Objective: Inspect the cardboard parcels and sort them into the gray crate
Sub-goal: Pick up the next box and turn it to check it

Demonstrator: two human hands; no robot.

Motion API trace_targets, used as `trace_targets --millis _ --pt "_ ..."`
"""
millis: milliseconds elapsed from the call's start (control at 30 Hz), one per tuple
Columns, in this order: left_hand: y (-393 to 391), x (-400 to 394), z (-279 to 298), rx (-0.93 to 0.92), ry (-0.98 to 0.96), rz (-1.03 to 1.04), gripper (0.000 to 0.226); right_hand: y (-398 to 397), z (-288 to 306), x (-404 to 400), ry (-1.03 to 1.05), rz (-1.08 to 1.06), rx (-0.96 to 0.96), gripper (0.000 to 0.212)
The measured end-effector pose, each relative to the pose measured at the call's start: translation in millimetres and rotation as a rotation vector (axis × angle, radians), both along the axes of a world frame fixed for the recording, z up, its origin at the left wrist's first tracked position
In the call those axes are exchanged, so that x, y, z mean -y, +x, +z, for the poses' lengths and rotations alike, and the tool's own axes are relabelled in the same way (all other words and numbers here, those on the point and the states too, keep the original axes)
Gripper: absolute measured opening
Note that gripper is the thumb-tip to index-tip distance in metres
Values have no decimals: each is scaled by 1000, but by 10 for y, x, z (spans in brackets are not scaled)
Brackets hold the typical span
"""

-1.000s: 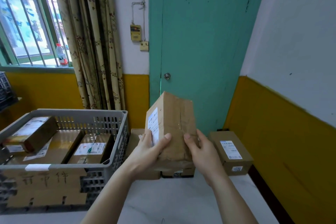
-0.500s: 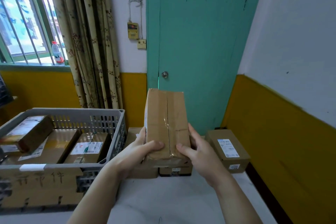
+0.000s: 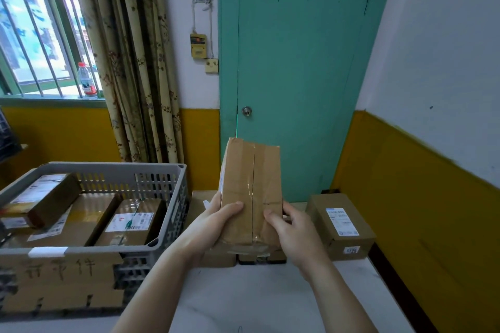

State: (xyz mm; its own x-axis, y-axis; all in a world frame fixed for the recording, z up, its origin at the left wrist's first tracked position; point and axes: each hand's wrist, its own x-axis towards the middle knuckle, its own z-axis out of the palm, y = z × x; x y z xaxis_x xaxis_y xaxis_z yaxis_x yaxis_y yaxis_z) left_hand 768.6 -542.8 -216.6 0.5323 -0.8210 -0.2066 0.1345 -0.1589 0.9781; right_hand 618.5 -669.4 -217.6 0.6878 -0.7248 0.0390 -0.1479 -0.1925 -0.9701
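Both hands clamp one parcel (image 3: 250, 192) upright above the table's (image 3: 243, 303) middle, taped seam facing the camera: left hand (image 3: 213, 224) on its left edge, right hand (image 3: 293, 227) on its right. It looks mid-inspection. The crate (image 3: 162, 176) at the table's left edge already holds at least three parcels. A labelled box (image 3: 341, 227) near the right edge and a few more behind the hands remain unsorted.

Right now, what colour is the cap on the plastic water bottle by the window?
Red, on the clear plastic water bottle; the head view shows it.
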Motion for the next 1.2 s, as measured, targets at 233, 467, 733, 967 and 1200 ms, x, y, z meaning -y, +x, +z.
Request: trace_targets --millis 233,467,733,967,1200 --pt "16 26 87 28 92 78 89 46 16 53 -276 -224 -77 28" --pt "-4 37 92 44 82 152 51 115 -15 92 -375 -262 -139 37" --pt "-86 80 177 152 38 229 54 165 77 99 -305 -288 -43 41" --pt "-99 85 149 240 70 222 44 159 21 66 -260 -332 -94 40" --pt "-128 91 164 356 130 224 39 168 64 101 -315 -372 -138 60"
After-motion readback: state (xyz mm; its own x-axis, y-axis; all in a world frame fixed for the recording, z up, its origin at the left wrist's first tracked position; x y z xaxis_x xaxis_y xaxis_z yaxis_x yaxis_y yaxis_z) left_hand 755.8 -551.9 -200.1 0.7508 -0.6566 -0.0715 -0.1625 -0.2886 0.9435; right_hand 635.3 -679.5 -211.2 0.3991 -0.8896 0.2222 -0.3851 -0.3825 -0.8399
